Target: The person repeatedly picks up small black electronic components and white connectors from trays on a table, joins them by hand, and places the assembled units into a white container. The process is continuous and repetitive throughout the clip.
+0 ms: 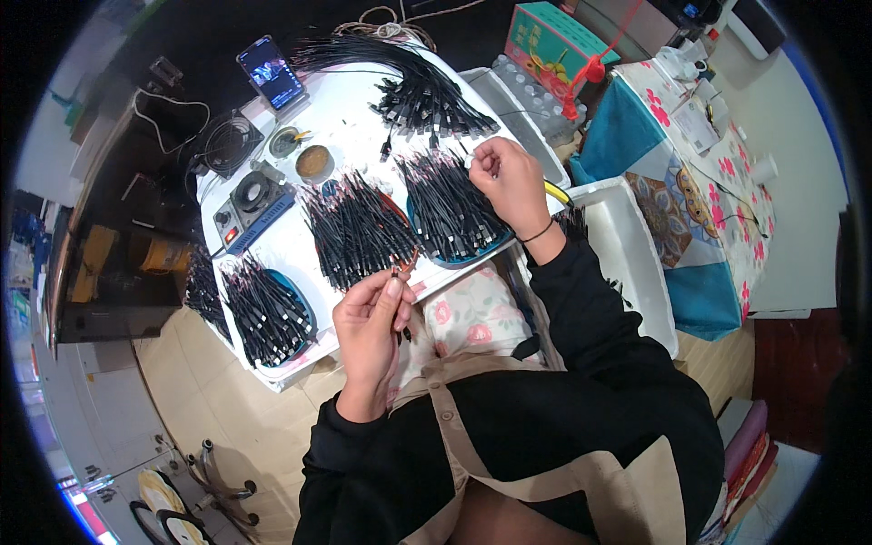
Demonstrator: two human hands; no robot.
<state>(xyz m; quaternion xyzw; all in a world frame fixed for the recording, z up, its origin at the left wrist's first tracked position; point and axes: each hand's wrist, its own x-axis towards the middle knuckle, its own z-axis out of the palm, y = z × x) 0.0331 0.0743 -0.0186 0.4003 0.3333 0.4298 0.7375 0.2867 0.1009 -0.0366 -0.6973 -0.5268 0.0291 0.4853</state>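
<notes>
Your left hand [368,320] is pinching a thin black cable [405,334]. Your right hand [509,179] is curling by the cable bundle [447,211]; I can't tell its grip. Pinching softly should stop bends.

Two hands, a left hand [371,318] and a right hand [509,182], are working at one table [348,109]. Four clumps of cables [450,209] are standing there and one heap [427,86] is lying behind; single cables are crowding too densely to count. One phone [272,73], one fan [227,145], one blue box [254,222] and two pots [314,163] are sitting alongside. Two white bins [640,236] and one green carton [554,45] are standing rightward.
</notes>
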